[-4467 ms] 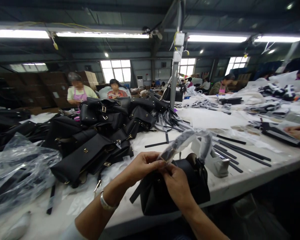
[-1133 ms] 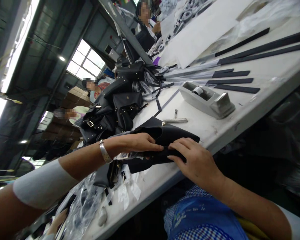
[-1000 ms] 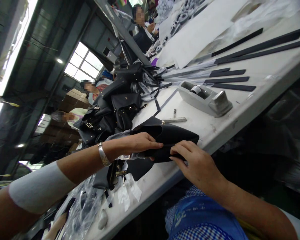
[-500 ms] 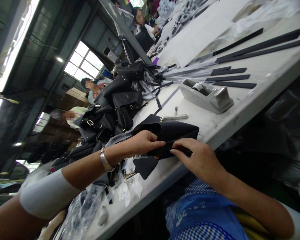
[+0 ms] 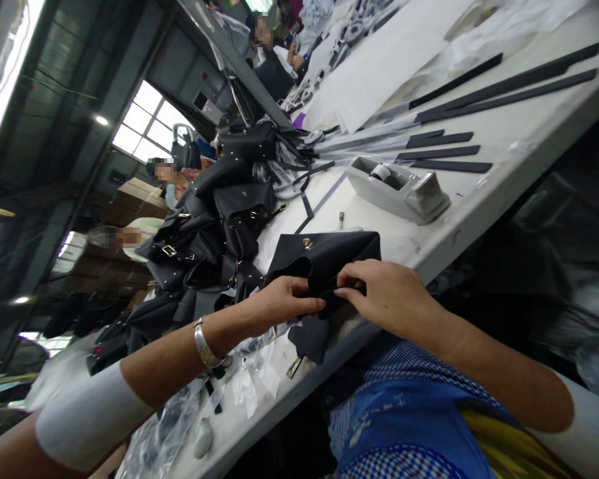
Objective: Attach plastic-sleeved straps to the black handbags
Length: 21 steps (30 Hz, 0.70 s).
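A black leather handbag [image 5: 342, 249] with a small gold clasp lies on its side near the front edge of the table. My left hand [image 5: 290, 297] grips the bag's near edge, thumb on top and fingers partly hidden behind it. Close to it, my right hand [image 5: 374, 287] pinches the same edge between thumb and forefinger. A dark flap-shaped tag [image 5: 310, 338] with a metal buckle hangs below the bag by the table edge. The inside of the bag is hidden from me.
A grey tape dispenser [image 5: 398, 191] stands beyond the bag. Black straps [image 5: 454, 152] lie to the right. Black handbags [image 5: 244, 199] are heaped at left, with clear plastic wrap [image 5: 164, 426] nearer. Several people sit farther back, one a person [image 5: 274, 50] along the table.
The handbag has turned and tipped between my hands, so its clasp side now shows more. The dark tag has swung right. Both hands keep their hold; the view has shifted slightly.
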Tool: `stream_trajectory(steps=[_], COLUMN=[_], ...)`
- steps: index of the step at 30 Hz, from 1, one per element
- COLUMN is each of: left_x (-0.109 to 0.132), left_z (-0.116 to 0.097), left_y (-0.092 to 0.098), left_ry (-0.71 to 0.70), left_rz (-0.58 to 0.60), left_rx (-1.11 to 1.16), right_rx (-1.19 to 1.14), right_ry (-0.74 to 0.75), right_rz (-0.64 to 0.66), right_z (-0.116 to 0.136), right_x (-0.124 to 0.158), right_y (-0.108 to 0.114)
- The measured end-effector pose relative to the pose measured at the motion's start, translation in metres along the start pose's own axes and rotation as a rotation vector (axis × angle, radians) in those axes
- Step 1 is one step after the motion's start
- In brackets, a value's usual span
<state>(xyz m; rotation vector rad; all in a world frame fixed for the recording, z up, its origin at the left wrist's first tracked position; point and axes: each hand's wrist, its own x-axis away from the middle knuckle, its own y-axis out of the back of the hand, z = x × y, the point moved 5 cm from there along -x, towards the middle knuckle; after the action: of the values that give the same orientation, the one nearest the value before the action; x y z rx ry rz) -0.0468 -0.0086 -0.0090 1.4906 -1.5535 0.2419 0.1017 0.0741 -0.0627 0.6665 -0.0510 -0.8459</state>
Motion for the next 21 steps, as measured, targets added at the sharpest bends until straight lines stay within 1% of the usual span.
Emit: stream_trajectory(steps=[5, 9, 11, 16, 18, 21], left_x=[0.001, 0.002, 0.001, -0.007, -0.014, -0.023], left_z=[0.006, 0.014, 0.020, 0.041, 0.047, 0.054], left_y=[0.000, 0.002, 0.000, -0.015, -0.023, -0.032], left_ry=[-0.034, -0.064, -0.089, -0.097, -0.121, -0.209], left_rz=[-0.046, -0.170, -0.233, -0.366, -0.389, -0.398], left_rx=[0.046, 0.031, 0.024, 0.057, 0.132, 0.279], right_rx=[-0.031, -0.033, -0.015, 0.122, 0.167, 0.186], right_ry=[0.024, 0.040, 0.043, 0.138, 0.175, 0.207], right_rz=[0.057, 0.067, 0.079, 0.103, 0.093, 0.106], right_z=[-0.002, -0.002, -0.002, -0.007, -0.011, -0.017], right_x=[-0.005, -0.009, -0.010, -0.017, -0.021, -0.026], right_y=[-0.007, -0.010, -0.012, -0.016, -0.018, -0.021])
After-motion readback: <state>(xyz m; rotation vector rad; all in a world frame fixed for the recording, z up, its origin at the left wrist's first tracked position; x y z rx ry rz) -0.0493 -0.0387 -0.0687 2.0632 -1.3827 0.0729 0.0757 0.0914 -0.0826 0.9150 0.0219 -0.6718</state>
